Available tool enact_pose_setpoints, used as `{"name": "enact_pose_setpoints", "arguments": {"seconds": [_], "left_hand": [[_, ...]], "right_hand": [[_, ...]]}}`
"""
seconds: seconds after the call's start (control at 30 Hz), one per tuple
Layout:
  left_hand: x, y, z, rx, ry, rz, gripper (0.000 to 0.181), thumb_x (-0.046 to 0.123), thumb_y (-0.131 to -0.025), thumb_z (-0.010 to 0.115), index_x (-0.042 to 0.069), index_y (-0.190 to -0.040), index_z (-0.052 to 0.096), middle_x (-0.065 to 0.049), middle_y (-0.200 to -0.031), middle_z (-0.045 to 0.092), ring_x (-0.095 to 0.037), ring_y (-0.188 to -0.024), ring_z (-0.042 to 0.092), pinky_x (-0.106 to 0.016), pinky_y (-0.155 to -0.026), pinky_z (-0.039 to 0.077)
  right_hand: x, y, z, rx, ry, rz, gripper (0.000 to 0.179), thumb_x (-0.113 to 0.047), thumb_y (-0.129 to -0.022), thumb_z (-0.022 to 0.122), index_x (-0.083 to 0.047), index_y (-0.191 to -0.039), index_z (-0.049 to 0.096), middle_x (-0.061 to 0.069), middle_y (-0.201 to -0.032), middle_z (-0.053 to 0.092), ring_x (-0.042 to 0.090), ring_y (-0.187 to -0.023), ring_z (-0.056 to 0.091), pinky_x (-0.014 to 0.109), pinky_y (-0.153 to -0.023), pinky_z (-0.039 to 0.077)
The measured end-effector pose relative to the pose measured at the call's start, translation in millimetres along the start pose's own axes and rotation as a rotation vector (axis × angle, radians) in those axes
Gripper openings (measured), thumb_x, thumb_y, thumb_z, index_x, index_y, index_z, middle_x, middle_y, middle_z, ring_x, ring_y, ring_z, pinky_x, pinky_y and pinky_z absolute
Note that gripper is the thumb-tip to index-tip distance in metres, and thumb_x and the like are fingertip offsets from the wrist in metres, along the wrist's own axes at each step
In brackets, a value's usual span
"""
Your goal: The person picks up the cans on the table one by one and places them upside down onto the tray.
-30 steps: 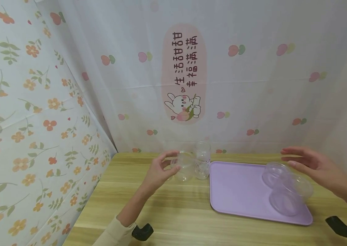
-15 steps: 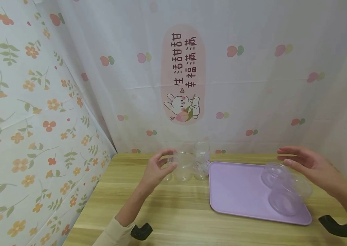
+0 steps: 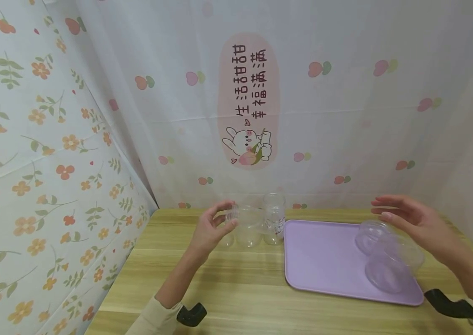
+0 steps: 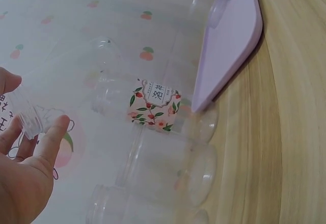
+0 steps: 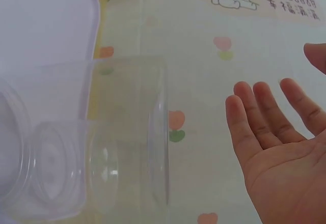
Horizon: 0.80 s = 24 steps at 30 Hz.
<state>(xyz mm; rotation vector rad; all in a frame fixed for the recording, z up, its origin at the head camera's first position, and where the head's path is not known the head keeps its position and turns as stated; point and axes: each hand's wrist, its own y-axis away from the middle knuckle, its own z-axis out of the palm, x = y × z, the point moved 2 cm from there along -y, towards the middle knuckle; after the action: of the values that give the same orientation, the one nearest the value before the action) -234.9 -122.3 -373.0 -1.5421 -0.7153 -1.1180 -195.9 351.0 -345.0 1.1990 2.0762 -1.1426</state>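
My left hand (image 3: 213, 230) pinches a clear plastic jar (image 4: 30, 113) by its threaded neck, above the table; the jar lies tilted, its body pointing away from the palm. Below and beside it stand a small clear jar (image 3: 228, 240), a wider clear jar (image 3: 248, 238) and a tall clear jar (image 3: 274, 223) with a printed floral label (image 4: 155, 104). At the right, my right hand (image 5: 285, 147) is held up with loosely spread fingers and nothing in it. It hovers above clear round containers (image 3: 385, 274) at the right end of a purple tray (image 3: 324, 260).
The tray lies on a wood-grain table (image 3: 236, 298), right of the labelled jar. A white printed curtain (image 3: 337, 116) hangs directly behind the table, and a flowered cloth (image 3: 43, 186) closes off the left side.
My left hand has shifted slightly left with the clear jar, showing more of the small jar below. My right hand has drifted a little left and upward over the containers.
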Motion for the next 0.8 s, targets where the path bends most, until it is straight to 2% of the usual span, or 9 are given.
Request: {"name": "enact_pose_setpoints", "arguments": {"seconds": [0.53,0.8], "left_hand": [[-0.3,-1.6,2.2,0.02,0.039,-0.006,0.048,0.002,-0.092,0.07,-0.002,-0.137,0.056,-0.017,-0.137,0.05,-0.035,-0.119,0.057,-0.037,-0.091,0.055],[0.7,-1.5,3.5,0.03,0.066,0.002,0.047,0.002,-0.092,0.07,-0.002,-0.137,0.056,-0.017,-0.137,0.05,-0.034,-0.118,0.057,-0.037,-0.093,0.055]], "right_hand": [[-8,-9.2,11,-0.01,-0.061,-0.055,0.04,0.008,-0.1,0.056,0.004,-0.14,0.051,0.005,-0.132,0.063,0.01,-0.116,0.063,0.02,-0.089,0.052],[-8,-11.3,16,-0.019,-0.08,-0.051,0.04,0.008,-0.101,0.055,0.004,-0.141,0.049,0.004,-0.133,0.061,0.01,-0.117,0.062,0.021,-0.09,0.052]]}}
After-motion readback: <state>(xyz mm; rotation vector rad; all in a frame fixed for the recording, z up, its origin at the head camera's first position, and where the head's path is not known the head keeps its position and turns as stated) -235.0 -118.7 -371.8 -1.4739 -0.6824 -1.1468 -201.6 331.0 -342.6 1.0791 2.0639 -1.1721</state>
